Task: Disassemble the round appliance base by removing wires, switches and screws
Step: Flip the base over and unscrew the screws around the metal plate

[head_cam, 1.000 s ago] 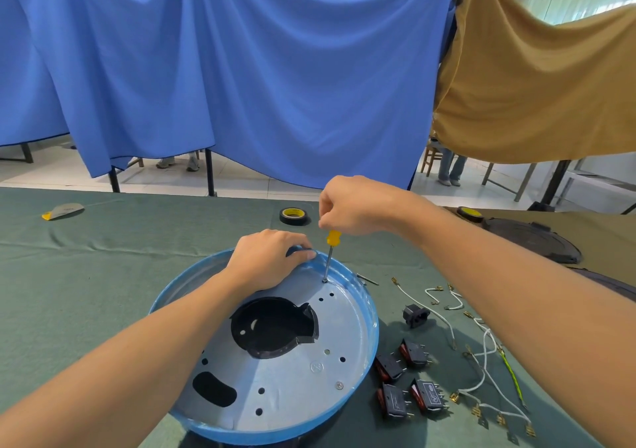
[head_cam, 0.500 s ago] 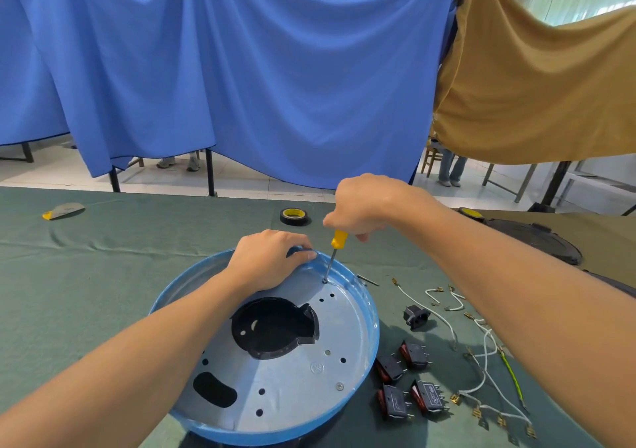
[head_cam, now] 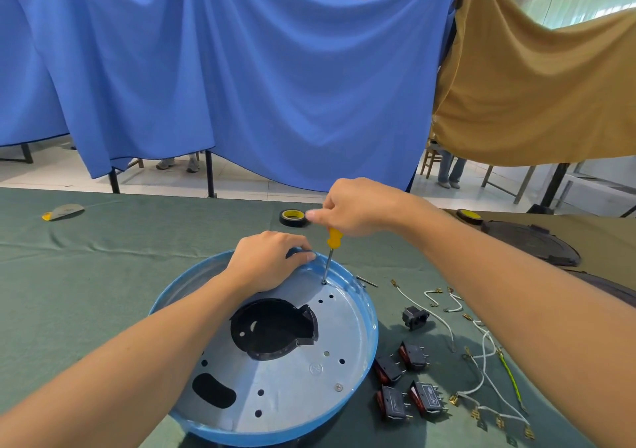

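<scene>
The round blue appliance base [head_cam: 358, 375] lies open side up on the green table cloth, its grey inner plate pierced with holes and a large black opening. My left hand [head_cam: 266, 262] grips the far rim of the base. My right hand [head_cam: 351, 208] holds a yellow-handled screwdriver [head_cam: 331, 251] upright, its tip set on a screw [head_cam: 324, 281] near the far rim. Another screw [head_cam: 339, 386] sits in the plate near the right side. Several black rocker switches [head_cam: 407, 380] and loose white wires [head_cam: 481, 354] lie to the right of the base.
A black socket part [head_cam: 414, 317] lies beside the wires. A roll of black tape [head_cam: 292, 217] sits behind my hands. Dark round covers [head_cam: 531, 243] rest at the far right. A grey and yellow object [head_cam: 63, 211] lies at the far left. Blue and tan cloths hang behind the table.
My right hand has turned on the screwdriver handle, swinging right and then back left with a finger now stretched out. The screwdriver tip stays on the same screw. My left hand has not moved.
</scene>
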Demonstrator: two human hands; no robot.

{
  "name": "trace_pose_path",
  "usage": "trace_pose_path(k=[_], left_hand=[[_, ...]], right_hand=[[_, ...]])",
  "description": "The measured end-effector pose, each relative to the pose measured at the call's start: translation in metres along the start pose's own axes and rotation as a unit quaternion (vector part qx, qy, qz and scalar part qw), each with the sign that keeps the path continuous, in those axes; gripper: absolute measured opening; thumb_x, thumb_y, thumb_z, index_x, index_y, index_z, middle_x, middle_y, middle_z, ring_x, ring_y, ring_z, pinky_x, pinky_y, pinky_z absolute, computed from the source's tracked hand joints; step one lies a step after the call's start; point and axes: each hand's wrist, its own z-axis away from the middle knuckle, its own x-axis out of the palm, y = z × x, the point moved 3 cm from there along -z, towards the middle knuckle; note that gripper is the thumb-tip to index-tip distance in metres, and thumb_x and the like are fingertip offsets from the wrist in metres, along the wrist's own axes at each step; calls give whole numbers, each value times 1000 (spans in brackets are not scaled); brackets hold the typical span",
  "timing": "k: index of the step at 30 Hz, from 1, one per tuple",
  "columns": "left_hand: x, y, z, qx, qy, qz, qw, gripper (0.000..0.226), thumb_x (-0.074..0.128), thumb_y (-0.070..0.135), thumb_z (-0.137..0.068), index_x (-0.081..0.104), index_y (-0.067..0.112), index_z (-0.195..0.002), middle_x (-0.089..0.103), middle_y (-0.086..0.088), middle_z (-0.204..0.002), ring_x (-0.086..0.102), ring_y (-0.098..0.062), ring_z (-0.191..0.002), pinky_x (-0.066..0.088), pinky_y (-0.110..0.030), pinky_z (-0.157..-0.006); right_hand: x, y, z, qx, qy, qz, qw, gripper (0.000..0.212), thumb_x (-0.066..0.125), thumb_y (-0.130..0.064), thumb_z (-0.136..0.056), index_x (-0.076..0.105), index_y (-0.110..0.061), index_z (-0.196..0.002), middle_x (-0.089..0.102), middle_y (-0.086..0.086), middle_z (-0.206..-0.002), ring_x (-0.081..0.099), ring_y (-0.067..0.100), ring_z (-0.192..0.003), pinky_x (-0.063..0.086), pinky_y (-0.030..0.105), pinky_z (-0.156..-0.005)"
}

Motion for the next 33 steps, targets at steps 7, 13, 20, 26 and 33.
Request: trace_pose_path(k=[7,13,20,26,33], left_hand=[[1,-1,-1,3,-2,-2,1000,25,43,56,-94,63,43,-101,68,15,-95,56,-9,-83,41,-27,-59],[1,-1,-1,6,-2,-5,1000,26,42,55,-95,63,42,-104,68,15,-98,56,-9,-83,42,-26,-59],[1,-1,-1,2,-1,-5,1000,26,42,57,-94,63,43,-101,67,16,-92,55,-9,-81,36,-27,-56],[1,-1,0,3,-3,-1,1000,25,42,56,-94,63,43,-100,67,16,-95,52,-8,-79,37,-26,-57],[-1,1,1,-4,6,0,1000,25,44,56,-94,64,43,-99,66,16,-92,58,-11,-84,31,-26,-54]], right_hand=[[0,2,0,10,1,-5,1000,31,57,-43,-88,63,-12,-85,64,8,-86,60,25,-82,48,37,-63],[0,2,0,5,17,-18,1000,19,61,-24,-86,68,-8,-92,67,14,-93,49,20,-71,41,29,-60],[-4,-1,-2,5,-3,51,999,45,55,-54,-87,54,-15,-67,58,1,-63,54,21,-63,37,31,-51],[-5,-1,1,-25,-43,38,998,20,67,-29,-83,63,-15,-70,54,-1,-64,47,18,-60,34,25,-49],[-3,-2,0,-18,-51,48,997,50,53,-56,-89,58,-13,-64,52,3,-60,48,17,-59,43,34,-54]])
